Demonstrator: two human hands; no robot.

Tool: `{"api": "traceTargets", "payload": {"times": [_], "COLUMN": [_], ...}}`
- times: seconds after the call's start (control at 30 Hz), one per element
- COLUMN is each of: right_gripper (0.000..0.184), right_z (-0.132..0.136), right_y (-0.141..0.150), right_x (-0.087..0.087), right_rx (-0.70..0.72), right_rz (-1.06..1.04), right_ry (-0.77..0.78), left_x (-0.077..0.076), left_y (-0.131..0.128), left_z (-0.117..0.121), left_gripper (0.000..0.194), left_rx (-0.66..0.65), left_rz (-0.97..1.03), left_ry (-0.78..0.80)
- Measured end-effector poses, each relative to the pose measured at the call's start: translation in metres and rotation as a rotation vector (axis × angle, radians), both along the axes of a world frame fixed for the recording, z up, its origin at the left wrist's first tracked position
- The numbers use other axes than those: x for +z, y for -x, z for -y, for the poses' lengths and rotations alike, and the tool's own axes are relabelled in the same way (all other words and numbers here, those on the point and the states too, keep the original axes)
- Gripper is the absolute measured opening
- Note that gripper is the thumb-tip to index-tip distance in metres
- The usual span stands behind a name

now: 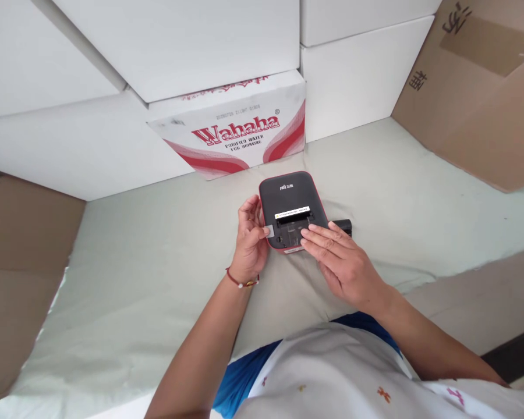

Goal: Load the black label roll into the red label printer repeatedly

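A small black label printer with a red rim lies on the cloth in front of me. Across its top runs a white printed strip, just above a dark slot and a clear panel. My left hand grips the printer's left side, thumb pressed on a small grey tab at the edge. The fingers of my right hand are stretched out, tips resting on the front right part of the printer. A black cylindrical thing, partly hidden by that hand, lies beside the printer's right side.
Pale green cloth covers the table. Behind the printer stands a red and white Wahaha water carton, with large white boxes around and above it. Brown cardboard boxes stand at the left and right.
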State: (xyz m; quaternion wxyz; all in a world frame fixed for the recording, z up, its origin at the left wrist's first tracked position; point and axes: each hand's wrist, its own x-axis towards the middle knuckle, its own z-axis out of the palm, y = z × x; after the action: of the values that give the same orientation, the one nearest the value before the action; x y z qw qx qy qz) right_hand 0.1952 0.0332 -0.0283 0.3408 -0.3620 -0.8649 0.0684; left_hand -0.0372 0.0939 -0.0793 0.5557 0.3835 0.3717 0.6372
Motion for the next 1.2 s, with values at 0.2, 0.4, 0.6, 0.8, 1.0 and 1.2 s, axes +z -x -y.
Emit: {"api": "traceTargets", "payload": {"times": [0.2,0.4,0.6,0.8,1.0,1.2], "right_gripper": [0.048,0.04,0.035,0.02,0.018,0.032], "right_z": [0.004,-0.002,-0.047,-0.111,-0.137,-0.108], "right_y": [0.003,0.005,0.009,0.052,0.079,0.072], "right_x": [-0.001,0.013,0.06,0.079,0.057,0.071], "right_rx": [-0.006,-0.003,0.001,-0.172,-0.215,-0.316], "right_rz": [-0.029,-0.02,0.121,0.661,0.747,0.695], "right_ry": [0.001,-0.002,0.253,0.318,0.318,0.3], "left_x": [-0.004,-0.016,-0.024,-0.027,-0.028,-0.026], "left_y": [-0.006,-0.006,-0.006,-0.004,-0.003,-0.004], "left_z": [0.003,0.001,-0.001,-0.002,-0.001,0.001], "left_gripper": [0.073,0.066,0.063,0.066,0.066,0.066], "left_rx": [0.003,-0.019,-0.047,-0.055,-0.041,-0.052], "left_rz": [0.022,0.0,0.029,0.056,0.054,0.069], "left_ry": [-0.03,-0.064,-0.071,-0.035,-0.026,-0.027]}}
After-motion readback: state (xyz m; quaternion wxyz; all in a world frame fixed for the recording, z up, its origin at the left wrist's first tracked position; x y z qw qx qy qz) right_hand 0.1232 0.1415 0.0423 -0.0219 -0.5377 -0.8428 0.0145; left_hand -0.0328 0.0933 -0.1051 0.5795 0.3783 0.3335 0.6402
